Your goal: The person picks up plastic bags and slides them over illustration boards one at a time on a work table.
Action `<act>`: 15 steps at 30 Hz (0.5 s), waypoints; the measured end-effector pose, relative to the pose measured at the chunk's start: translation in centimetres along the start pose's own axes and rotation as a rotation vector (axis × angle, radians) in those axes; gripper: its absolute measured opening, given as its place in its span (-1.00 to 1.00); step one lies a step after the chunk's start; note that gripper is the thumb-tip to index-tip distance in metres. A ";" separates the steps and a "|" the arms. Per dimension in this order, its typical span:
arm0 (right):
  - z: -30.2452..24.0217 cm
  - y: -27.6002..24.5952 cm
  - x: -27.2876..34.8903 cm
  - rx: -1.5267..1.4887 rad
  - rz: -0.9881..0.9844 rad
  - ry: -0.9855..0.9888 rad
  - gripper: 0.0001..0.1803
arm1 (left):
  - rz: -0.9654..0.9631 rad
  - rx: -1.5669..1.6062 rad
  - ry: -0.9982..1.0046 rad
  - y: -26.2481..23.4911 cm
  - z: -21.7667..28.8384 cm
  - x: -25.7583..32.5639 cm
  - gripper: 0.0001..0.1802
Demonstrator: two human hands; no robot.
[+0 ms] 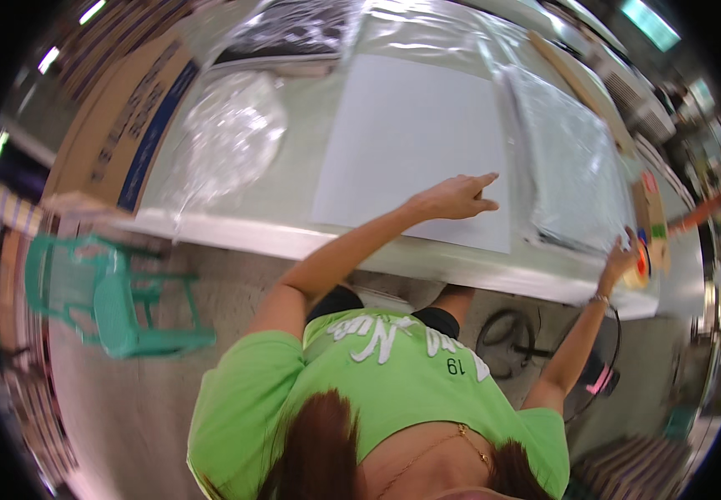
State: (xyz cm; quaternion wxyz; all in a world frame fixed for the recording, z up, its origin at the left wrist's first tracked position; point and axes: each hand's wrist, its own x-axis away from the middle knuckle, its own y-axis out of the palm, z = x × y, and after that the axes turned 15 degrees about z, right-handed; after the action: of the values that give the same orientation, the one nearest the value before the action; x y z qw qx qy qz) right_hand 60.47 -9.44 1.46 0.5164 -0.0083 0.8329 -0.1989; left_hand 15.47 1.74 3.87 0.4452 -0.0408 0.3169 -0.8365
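Long pale table point(294, 237) runs across the view, cardboard box point(123, 117) at its left edge. White sheet point(415, 137) lies flat mid-table; stack of clear-bagged items point(569, 167) just right of it. Green plastic chair point(110, 304) on floor, left. Left hand point(456, 198) rests on sheet's lower right, fingers loosely spread, holding nothing. Right hand point(620, 260) touches a tape roll point(642, 260) at table edge; grip unclear.

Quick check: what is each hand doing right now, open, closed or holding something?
Left hand: open, palm down on the white sheet, holding nothing.
Right hand: at the tape roll on the table edge; grip cannot be told.
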 end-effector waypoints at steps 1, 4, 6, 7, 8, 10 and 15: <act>-1.1 -1.0 -0.5 0.049 -0.046 0.031 -0.68 | -0.041 -0.022 0.065 -2.6 -0.9 2.1 -0.27; -7.1 2.3 -1.0 -0.378 -0.170 0.104 -0.75 | -0.294 -0.244 -0.333 -14.5 -1.7 13.1 -0.37; -12.9 4.5 -0.8 -0.529 -0.188 0.049 -0.77 | -0.136 -0.313 -0.677 -18.3 -3.3 20.0 -0.49; -15.3 4.8 -0.6 -0.567 -0.214 0.021 -0.78 | -0.012 -0.467 -0.696 -19.5 -3.5 22.1 -0.62; -18.0 5.3 -0.3 -0.609 -0.238 -0.004 -0.78 | 0.074 -0.649 -0.589 -21.2 -5.0 24.5 -0.68; -22.4 7.0 0.9 -0.706 -0.393 0.102 -0.77 | 0.350 -0.832 -0.500 -22.4 -6.5 25.9 -0.75; -39.4 5.2 6.9 -1.074 -0.733 -0.105 -0.80 | 0.810 -0.872 -0.245 -26.6 -12.9 23.3 -0.77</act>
State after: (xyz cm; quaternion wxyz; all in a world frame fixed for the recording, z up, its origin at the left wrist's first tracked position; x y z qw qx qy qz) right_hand 24.21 6.55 9.04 0.3791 -0.5583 0.7334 0.0824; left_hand -22.22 0.86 3.70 0.7035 -0.1918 0.5673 -0.3827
